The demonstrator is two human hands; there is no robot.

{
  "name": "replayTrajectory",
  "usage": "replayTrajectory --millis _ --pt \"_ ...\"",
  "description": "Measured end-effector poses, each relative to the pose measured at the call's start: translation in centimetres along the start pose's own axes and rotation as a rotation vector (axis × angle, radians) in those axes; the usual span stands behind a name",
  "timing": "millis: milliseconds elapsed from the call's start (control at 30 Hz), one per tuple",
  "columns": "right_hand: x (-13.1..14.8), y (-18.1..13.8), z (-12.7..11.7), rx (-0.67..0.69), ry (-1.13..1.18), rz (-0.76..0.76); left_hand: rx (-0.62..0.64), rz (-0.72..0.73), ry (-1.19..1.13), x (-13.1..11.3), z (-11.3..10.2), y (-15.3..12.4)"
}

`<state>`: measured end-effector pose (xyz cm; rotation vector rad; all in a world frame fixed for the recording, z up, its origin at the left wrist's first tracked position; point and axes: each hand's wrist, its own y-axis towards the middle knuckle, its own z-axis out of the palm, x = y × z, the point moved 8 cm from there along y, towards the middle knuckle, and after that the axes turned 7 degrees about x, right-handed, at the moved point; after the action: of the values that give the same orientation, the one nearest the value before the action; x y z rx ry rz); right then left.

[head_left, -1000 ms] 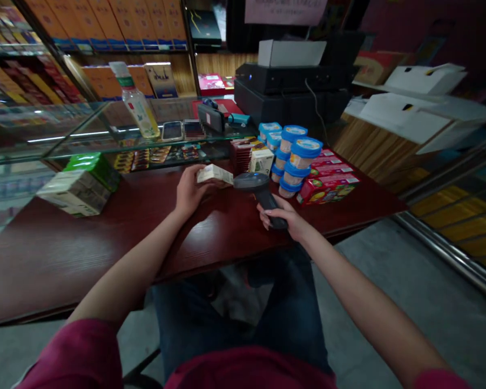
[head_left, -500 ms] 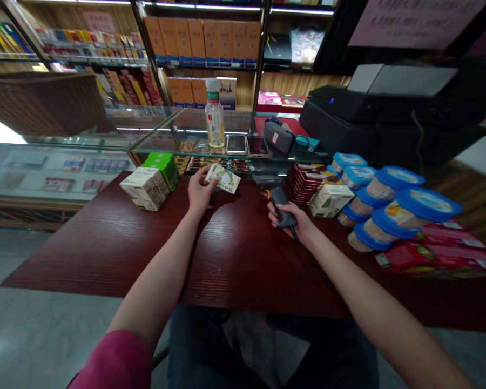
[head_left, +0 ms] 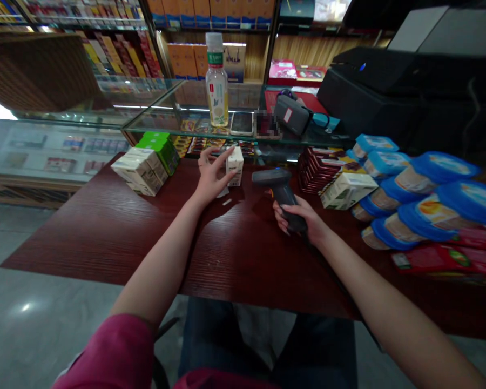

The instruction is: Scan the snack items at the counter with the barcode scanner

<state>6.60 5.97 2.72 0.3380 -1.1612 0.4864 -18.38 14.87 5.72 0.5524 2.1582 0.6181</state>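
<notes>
My left hand (head_left: 211,175) has its thumb and index finger against a small white carton (head_left: 235,162), which is upright with a narrow side toward me. Its other fingers are spread, and the far side of the grip is hidden. In my right hand (head_left: 297,219) is a dark handheld barcode scanner (head_left: 281,186), my fingers wrapped round its handle. The scanner's head points left, toward the carton, with a gap between them. Small pale pieces (head_left: 227,201) lie on the wood below my left hand.
White and green cartons (head_left: 140,167) stand at left. At right are dark red packs (head_left: 318,167), another white carton (head_left: 346,190), blue-lidded tubs (head_left: 421,210) and red boxes (head_left: 441,259). A bottle (head_left: 217,92) and phone (head_left: 242,123) rest on the glass counter.
The white carton has turned from lying tilted with its broad face showing to upright, narrow side toward me. My left fingers have spread. The scanner stays in my right hand; the view has shifted.
</notes>
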Motion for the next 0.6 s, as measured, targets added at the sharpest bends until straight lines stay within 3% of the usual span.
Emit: replayTrajectory --millis 200,433,600 --pt "-0.6 -0.9 1.1 0.034 -0.07 0.084 0.088 -0.111 -0.374 1.7 2.2 0.0" --pt "-0.8 -1.0 1.4 0.016 -0.153 0.048 -0.158 -0.399 -0.485 4.0 1.8 -0.6" --pt "-0.7 -1.3 1.6 -0.029 -0.169 -0.026 -0.226 -0.545 -0.668 4.9 1.7 -0.9"
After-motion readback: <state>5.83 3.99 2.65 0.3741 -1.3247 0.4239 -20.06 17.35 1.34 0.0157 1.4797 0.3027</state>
